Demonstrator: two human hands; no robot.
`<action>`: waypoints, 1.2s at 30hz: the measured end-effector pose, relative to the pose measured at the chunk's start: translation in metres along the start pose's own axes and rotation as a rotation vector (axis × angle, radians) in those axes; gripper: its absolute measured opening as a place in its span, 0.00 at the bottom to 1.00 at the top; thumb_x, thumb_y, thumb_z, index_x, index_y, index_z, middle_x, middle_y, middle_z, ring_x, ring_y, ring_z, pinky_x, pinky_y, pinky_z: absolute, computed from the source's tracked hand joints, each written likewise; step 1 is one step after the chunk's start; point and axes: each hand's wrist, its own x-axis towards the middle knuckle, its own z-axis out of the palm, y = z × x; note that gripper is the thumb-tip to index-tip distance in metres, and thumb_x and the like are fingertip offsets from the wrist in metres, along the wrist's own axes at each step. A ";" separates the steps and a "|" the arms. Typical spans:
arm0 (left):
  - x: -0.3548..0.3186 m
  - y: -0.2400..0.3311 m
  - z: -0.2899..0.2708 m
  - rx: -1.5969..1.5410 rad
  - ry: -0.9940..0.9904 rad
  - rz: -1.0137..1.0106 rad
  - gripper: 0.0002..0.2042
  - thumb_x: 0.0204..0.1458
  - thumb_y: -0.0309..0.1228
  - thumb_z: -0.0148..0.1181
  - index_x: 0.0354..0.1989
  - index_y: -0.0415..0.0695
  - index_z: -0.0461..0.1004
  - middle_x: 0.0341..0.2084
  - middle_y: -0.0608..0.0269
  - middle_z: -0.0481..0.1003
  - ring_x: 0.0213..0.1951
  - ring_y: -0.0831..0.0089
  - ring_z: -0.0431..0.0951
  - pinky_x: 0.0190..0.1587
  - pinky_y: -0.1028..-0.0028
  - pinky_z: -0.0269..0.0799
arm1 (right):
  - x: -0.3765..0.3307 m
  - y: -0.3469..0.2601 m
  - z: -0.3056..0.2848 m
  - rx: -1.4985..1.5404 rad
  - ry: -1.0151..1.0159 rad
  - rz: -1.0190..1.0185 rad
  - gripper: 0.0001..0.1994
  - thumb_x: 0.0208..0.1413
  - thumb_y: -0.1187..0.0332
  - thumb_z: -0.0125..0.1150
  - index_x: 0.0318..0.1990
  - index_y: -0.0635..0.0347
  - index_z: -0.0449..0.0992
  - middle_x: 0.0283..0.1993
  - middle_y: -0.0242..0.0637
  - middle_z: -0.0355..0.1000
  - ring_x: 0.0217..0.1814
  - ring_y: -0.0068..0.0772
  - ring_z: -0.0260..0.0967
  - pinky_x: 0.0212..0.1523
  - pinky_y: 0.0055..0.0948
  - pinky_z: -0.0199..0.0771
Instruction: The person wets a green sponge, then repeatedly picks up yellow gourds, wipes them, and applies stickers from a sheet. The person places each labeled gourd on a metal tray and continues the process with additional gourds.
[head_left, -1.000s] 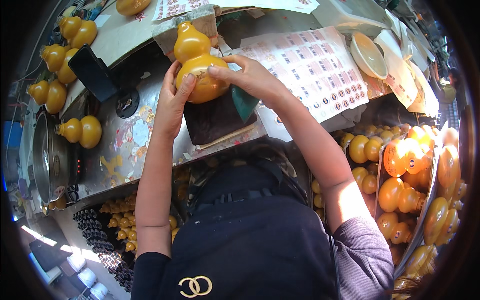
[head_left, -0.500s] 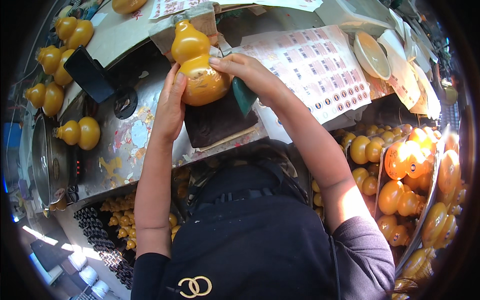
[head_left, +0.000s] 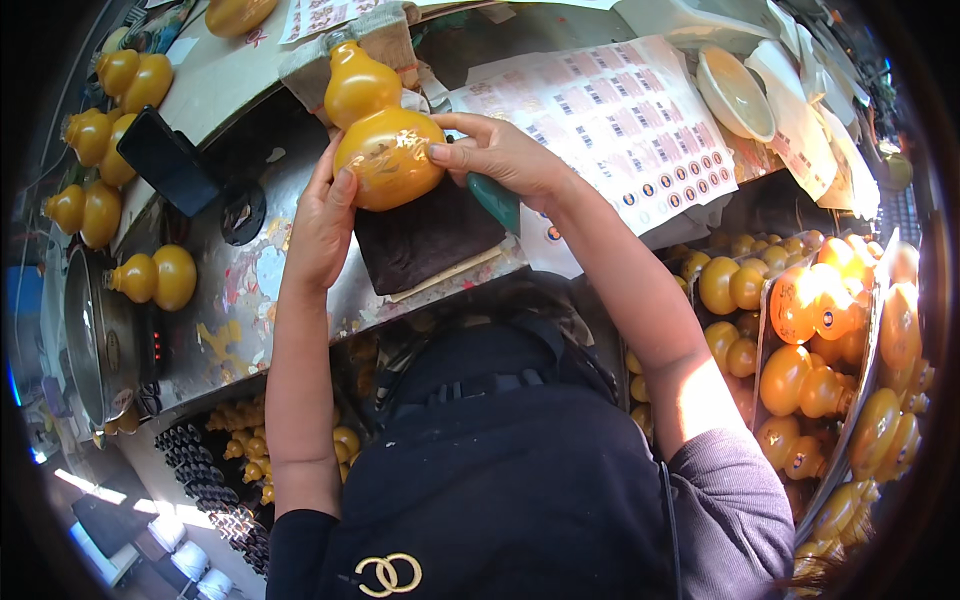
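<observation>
Front edge: the metal bench (head_left: 285, 185) ends just in front of the person's apron (head_left: 500, 480), its rim running on a slant beneath both forearms
Open room, left: bare, paint-spotted metal lies between the left forearm and a round black base (head_left: 242, 213) by the phone (head_left: 168, 160); a second yellow gourd bottle (head_left: 153, 277) lies further left, near a round pan (head_left: 88, 335)
Room, right: taken up by a printed sticker sheet (head_left: 610, 125), with a bowl (head_left: 737, 92) beyond it
Room, far side: a folded grey cloth (head_left: 390, 42) sits just behind the bottle's neck
Yellow gourd-shaped bottle: held between both hands, neck pointing away from the person, gold markings on the lower bulb — its lower end over or near a dark pad (head_left: 425, 245); contact with the pad cannot be told
Left hand (head_left: 325, 215): fingers against the left side of the lower bulb, thumb on the near face
Right hand (head_left: 500, 155): fingers and thumb closed on the bulb's right side
Green piece (head_left: 493, 203): just below the right palm — whether gripped cannot be told
</observation>
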 end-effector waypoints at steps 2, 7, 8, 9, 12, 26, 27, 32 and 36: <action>0.000 0.000 0.001 -0.012 -0.004 0.011 0.36 0.59 0.44 0.54 0.69 0.35 0.46 0.63 0.56 0.59 0.64 0.68 0.59 0.66 0.69 0.51 | 0.000 0.003 -0.004 0.021 -0.007 0.002 0.35 0.49 0.51 0.69 0.58 0.65 0.67 0.35 0.30 0.73 0.37 0.14 0.66 0.38 0.16 0.64; -0.001 0.001 0.002 -0.024 0.010 0.004 0.35 0.61 0.42 0.51 0.69 0.35 0.45 0.63 0.55 0.58 0.65 0.68 0.57 0.67 0.68 0.49 | -0.002 -0.006 0.001 0.074 -0.014 0.035 0.37 0.48 0.51 0.70 0.61 0.64 0.65 0.35 0.31 0.73 0.38 0.15 0.66 0.39 0.16 0.65; -0.001 0.001 0.003 -0.030 0.014 0.002 0.35 0.61 0.42 0.51 0.69 0.35 0.45 0.64 0.55 0.58 0.65 0.68 0.57 0.67 0.67 0.48 | 0.003 -0.004 0.003 0.035 0.010 0.022 0.38 0.48 0.51 0.70 0.61 0.64 0.64 0.35 0.31 0.72 0.38 0.16 0.66 0.39 0.16 0.65; -0.001 0.001 0.003 -0.036 0.019 0.001 0.34 0.62 0.42 0.50 0.69 0.35 0.44 0.64 0.55 0.57 0.66 0.67 0.56 0.68 0.67 0.48 | 0.005 -0.003 0.004 -0.005 0.034 0.009 0.38 0.48 0.51 0.70 0.62 0.64 0.64 0.34 0.31 0.72 0.37 0.16 0.66 0.39 0.16 0.65; -0.001 0.001 0.002 -0.040 -0.002 0.006 0.34 0.62 0.42 0.50 0.69 0.36 0.44 0.64 0.55 0.57 0.66 0.67 0.56 0.68 0.67 0.48 | 0.002 -0.002 0.000 0.031 -0.002 0.022 0.40 0.47 0.49 0.70 0.62 0.65 0.63 0.36 0.32 0.72 0.38 0.18 0.67 0.39 0.16 0.66; -0.001 -0.004 0.019 -0.006 0.111 0.049 0.30 0.64 0.46 0.43 0.68 0.40 0.49 0.62 0.58 0.59 0.65 0.68 0.58 0.68 0.67 0.49 | 0.000 -0.003 0.009 -0.054 0.042 0.007 0.35 0.52 0.40 0.59 0.54 0.65 0.72 0.34 0.29 0.68 0.39 0.17 0.64 0.40 0.17 0.64; -0.002 -0.002 0.019 -0.020 0.112 0.046 0.29 0.64 0.46 0.42 0.68 0.40 0.49 0.62 0.58 0.59 0.65 0.68 0.58 0.68 0.67 0.49 | 0.001 -0.004 0.010 -0.048 0.030 -0.007 0.35 0.53 0.39 0.58 0.54 0.64 0.72 0.34 0.29 0.68 0.39 0.17 0.64 0.40 0.17 0.64; 0.002 0.001 0.018 -0.012 0.158 0.034 0.29 0.64 0.46 0.42 0.67 0.39 0.50 0.60 0.56 0.61 0.63 0.69 0.60 0.66 0.68 0.51 | -0.006 -0.030 0.027 -0.192 0.140 0.077 0.30 0.60 0.42 0.48 0.50 0.64 0.71 0.23 0.27 0.63 0.26 0.17 0.60 0.33 0.16 0.61; 0.006 -0.003 0.024 0.089 0.196 0.043 0.30 0.63 0.47 0.45 0.66 0.38 0.51 0.58 0.55 0.63 0.61 0.71 0.62 0.64 0.71 0.53 | 0.002 -0.022 0.027 -0.256 0.097 0.007 0.30 0.61 0.40 0.46 0.45 0.64 0.70 0.21 0.29 0.63 0.25 0.19 0.61 0.32 0.17 0.62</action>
